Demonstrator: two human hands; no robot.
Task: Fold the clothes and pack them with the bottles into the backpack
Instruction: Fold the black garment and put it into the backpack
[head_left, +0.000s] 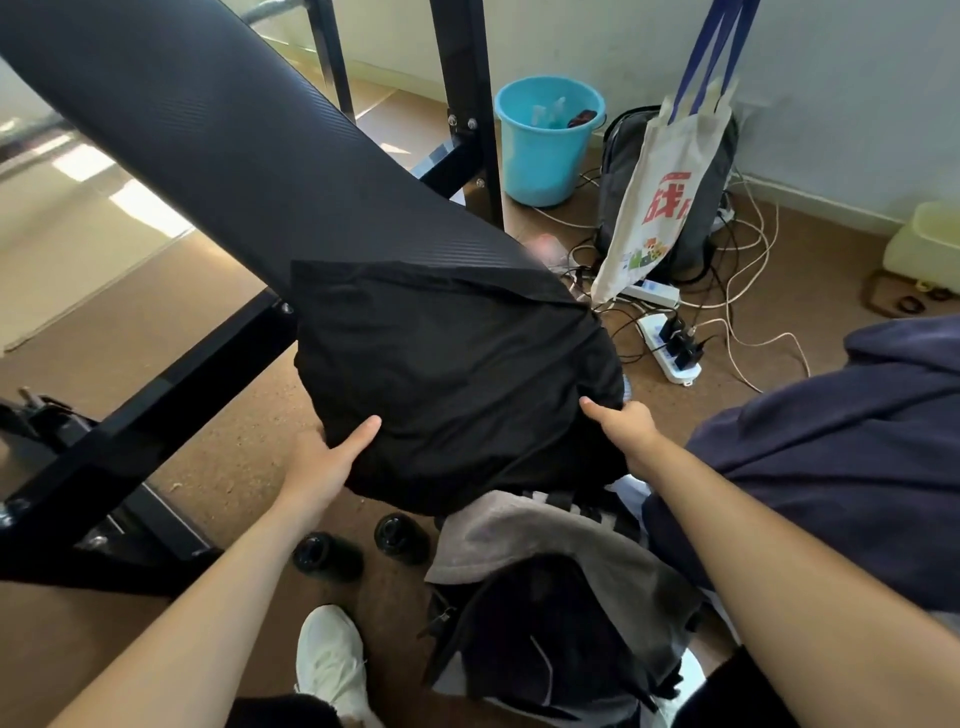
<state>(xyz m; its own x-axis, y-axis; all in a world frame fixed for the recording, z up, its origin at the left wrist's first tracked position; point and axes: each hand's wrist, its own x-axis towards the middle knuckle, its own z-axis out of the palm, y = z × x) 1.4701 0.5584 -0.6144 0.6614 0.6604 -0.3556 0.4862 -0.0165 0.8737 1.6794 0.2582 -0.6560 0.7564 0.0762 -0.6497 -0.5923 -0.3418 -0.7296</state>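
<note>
A folded black garment (457, 374) hangs in the air in front of me, above the floor. My left hand (324, 462) grips its lower left edge, thumb on top. My right hand (626, 426) grips its lower right corner. Below it a grey cloth (519, 535) lies over an open dark backpack (550, 618) on the floor. Two dark bottles (327, 556) (402, 538) stand on the brown floor left of the backpack. A navy garment (841, 457) is piled at the right.
A black table top (208, 135) and its frame legs (467, 104) slant across the upper left. Behind stand a blue bucket (545, 140), a canvas tote (660, 202), a grey bag, power strips (670, 343) and tangled cables. My white shoe (330, 660) is at the bottom.
</note>
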